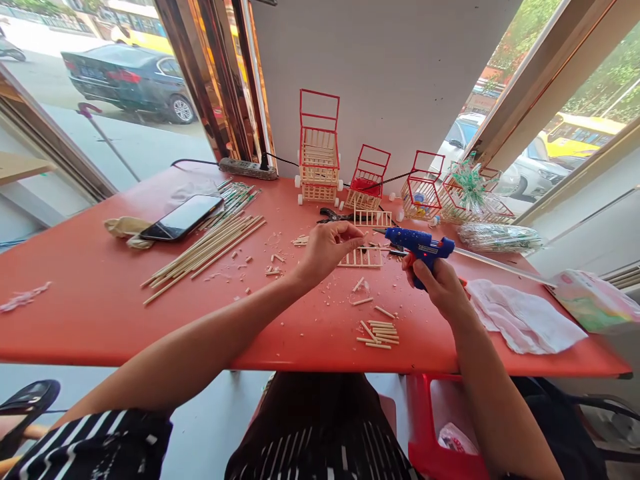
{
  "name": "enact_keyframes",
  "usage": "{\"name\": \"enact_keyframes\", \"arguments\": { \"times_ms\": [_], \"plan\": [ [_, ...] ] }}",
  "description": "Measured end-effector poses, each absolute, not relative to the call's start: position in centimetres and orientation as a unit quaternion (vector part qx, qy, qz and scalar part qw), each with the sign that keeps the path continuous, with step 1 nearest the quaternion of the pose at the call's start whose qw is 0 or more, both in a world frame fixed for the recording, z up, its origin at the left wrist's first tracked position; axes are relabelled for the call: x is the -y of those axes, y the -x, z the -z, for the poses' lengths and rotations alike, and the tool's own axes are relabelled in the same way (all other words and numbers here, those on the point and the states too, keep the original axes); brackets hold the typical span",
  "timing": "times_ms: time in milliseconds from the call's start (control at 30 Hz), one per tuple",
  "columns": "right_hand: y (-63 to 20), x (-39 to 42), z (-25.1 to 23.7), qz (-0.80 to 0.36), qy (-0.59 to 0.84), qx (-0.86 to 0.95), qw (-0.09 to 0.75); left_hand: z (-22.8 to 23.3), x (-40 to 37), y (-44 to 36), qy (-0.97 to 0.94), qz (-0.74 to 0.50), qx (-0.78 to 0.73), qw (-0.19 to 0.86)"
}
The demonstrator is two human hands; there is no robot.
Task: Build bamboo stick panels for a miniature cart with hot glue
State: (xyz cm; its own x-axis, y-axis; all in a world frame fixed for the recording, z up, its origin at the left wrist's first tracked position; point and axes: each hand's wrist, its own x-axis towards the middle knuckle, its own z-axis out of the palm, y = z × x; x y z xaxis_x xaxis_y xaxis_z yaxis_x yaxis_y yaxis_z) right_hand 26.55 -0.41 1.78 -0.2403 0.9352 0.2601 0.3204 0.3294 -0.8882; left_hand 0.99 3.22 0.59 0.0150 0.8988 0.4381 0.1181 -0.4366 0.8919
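My right hand (pixel 437 283) is wrapped round the handle of a blue glue gun (pixel 413 240), whose nozzle points left. A clear glue stick (pixel 500 263) runs out of its back. My left hand (pixel 330 248) is pinched close to the nozzle tip; what its fingertips hold is too small to make out. Just below them lies a ladder-like wooden stick frame (pixel 363 265), partly hidden by the hand. Another such frame (pixel 373 219) rests behind it, beside black-handled pliers (pixel 334 215). Nearer me is a small pile of short cut sticks (pixel 381 333).
Small stick carts with red handles, a tall one (pixel 319 167) among them, line the wall. Left are long wooden sticks (pixel 210 253), a phone (pixel 183 217) and a power strip (pixel 249 168). Right are a white cloth (pixel 525 317) and a tissue pack (pixel 595 300). A red stool (pixel 420 427) stands below.
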Motion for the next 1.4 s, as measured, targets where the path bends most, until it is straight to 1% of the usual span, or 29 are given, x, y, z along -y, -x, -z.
{"name": "enact_keyframes", "arguments": {
  "times_ms": [567, 900, 1400],
  "plan": [
    [-27.4, -0.2, 0.1, -0.366, 0.458, 0.696, 0.415, -0.8, -2.8, -1.2, -0.636, -0.57, -0.411, 0.319],
    [-26.7, 0.6, -1.3, -0.363, 0.469, 0.7, 0.397, -0.6, -2.8, -1.1, -0.642, -0.568, -0.411, 0.31],
    [-26.9, 0.5, -1.1, -0.36, 0.483, 0.694, 0.395, -0.2, -3.2, -1.3, -0.636, -0.593, -0.397, 0.293]
  ]
}}
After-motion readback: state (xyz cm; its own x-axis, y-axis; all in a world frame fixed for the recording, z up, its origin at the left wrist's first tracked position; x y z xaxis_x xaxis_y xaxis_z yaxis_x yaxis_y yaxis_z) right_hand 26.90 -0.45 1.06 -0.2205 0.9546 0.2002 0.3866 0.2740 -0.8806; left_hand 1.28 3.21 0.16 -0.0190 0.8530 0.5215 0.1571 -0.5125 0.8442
